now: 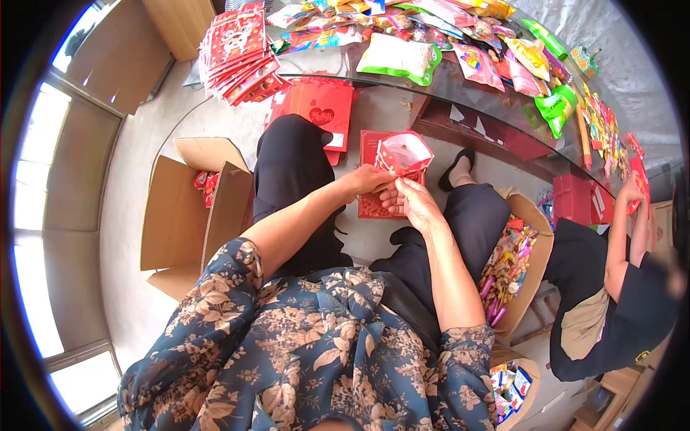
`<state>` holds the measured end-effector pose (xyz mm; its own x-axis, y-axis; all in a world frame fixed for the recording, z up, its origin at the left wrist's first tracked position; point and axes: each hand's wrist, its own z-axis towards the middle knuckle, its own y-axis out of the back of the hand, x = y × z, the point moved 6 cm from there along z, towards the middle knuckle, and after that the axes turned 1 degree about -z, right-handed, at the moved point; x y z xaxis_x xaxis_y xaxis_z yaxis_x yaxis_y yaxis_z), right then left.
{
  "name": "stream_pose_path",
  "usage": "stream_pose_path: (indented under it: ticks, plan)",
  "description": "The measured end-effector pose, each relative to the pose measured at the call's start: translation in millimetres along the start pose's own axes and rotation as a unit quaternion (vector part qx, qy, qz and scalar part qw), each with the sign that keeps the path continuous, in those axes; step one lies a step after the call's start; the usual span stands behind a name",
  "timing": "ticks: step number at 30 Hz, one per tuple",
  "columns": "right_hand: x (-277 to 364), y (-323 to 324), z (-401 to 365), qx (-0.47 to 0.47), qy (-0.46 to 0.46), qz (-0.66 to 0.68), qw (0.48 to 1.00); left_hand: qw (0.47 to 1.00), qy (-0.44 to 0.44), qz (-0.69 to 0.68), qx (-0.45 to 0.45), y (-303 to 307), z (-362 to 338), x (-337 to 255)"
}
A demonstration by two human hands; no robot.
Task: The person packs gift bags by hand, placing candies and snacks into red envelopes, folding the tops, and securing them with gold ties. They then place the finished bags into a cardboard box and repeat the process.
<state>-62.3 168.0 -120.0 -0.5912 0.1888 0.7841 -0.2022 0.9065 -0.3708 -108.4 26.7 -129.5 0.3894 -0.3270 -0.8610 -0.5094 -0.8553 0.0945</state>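
Note:
A small red paper gift bag (417,170) with white dots is held between my knees, its mouth open and pale inside. My left hand (368,179) pinches the bag's near edge from the left. Close beside it, my right hand (413,200) has its thumb and forefinger closed on the same edge, with the other fingers curled loosely. Below the bag, a flat red patterned gift bag or box (372,207) lies on the floor, partly hidden by my hands. I cannot make out any contents in the held bag.
A glass table (323,66) carries candy packets and a stack of red bags (241,54). A cardboard box (233,205) stands left; a candy-filled box (528,287) sits by my right leg. More red bags (334,108) lie ahead. A co-worker (611,287) works at right.

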Motion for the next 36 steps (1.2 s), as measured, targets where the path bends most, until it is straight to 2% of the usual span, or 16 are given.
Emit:
stream_pose_path:
  ticks: [2, 5, 8, 11, 16, 19, 23, 25, 28, 31, 34, 36]
  plan:
    - [-1, 0, -4, 0.006, -0.011, -0.012, 1.0, 0.986, 0.031, -0.16, 0.042, -20, -8, -7]
    - [0, -3, -11, 0.01, -0.027, -0.026, 0.999, 0.95, 0.028, -0.286, 0.12, -31, 13, 11]
    - [-3, -6, -10, 0.024, -0.043, -0.018, 0.999, 0.904, 0.067, -0.398, 0.143, -39, 15, 7]
    - [-4, -5, -9, 0.024, -0.048, -0.017, 0.998, 0.873, 0.057, -0.45, 0.177, -43, 21, 6]
    - [-5, 1, -8, 0.031, -0.037, -0.037, 0.998, 0.86, 0.044, -0.485, 0.152, -45, 17, -2]
    - [-4, -2, -8, 0.006, 0.007, 0.014, 1.0, 0.864, 0.047, -0.477, 0.156, -47, 16, 0]
    - [-4, -5, -4, 0.055, 0.034, 0.161, 0.985, 0.866, 0.043, -0.452, 0.209, -46, 23, 10]
    - [-7, -8, -2, 0.062, 0.034, 0.205, 0.976, 0.869, 0.043, -0.448, 0.204, -47, 26, 13]
    - [-12, -7, -1, 0.001, 0.016, 0.187, 0.982, 0.886, 0.052, -0.436, 0.151, -49, 18, 7]
    - [-4, -16, -6, 0.005, 0.016, 0.188, 0.982, 0.887, 0.065, -0.436, 0.139, -48, 8, 0]
    - [-7, -13, -3, 0.074, 0.023, 0.204, 0.976, 0.877, 0.045, -0.449, 0.164, -50, 20, 12]
    - [-8, -15, 0, 0.127, 0.003, 0.286, 0.95, 0.885, 0.026, -0.424, 0.192, -45, 19, 13]
